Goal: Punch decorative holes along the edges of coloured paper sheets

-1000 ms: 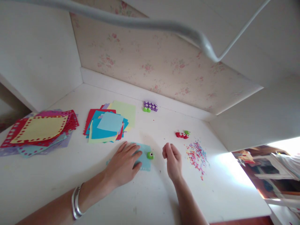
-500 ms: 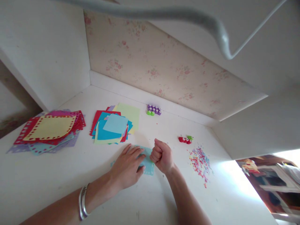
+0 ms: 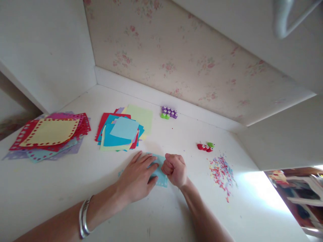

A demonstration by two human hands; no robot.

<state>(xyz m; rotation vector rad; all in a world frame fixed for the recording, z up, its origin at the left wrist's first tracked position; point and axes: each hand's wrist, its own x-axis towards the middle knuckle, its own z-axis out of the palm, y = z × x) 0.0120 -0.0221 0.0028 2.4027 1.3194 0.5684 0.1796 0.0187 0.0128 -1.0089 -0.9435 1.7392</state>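
Observation:
A light blue paper (image 3: pixel 162 180) lies flat on the white table, with small holes along its lower edge. Across its left part my left hand (image 3: pixel 137 178) is spread, palm down, covering much of it. My right hand (image 3: pixel 174 169) is closed in a fist at the paper's right edge; whatever its fingers hold, if anything, is hidden. Behind my left hand sits a pile of plain coloured papers (image 3: pixel 123 128), light blue on top. Farther left is a pile of papers with punched edges (image 3: pixel 50 131), the top one yellow.
Purple and green pieces with eye-like dots (image 3: pixel 169 112) stand near the back wall. Similar red and green pieces (image 3: pixel 205 147) are to the right, beside scattered paper bits (image 3: pixel 222 174). A white side panel (image 3: pixel 282 134) bounds the right. A pale bent bar (image 3: pixel 282 20) hangs overhead.
The camera view has shifted, so the bent bar now shows only at the upper right. Both hands keep nearly the same place on the blue paper.

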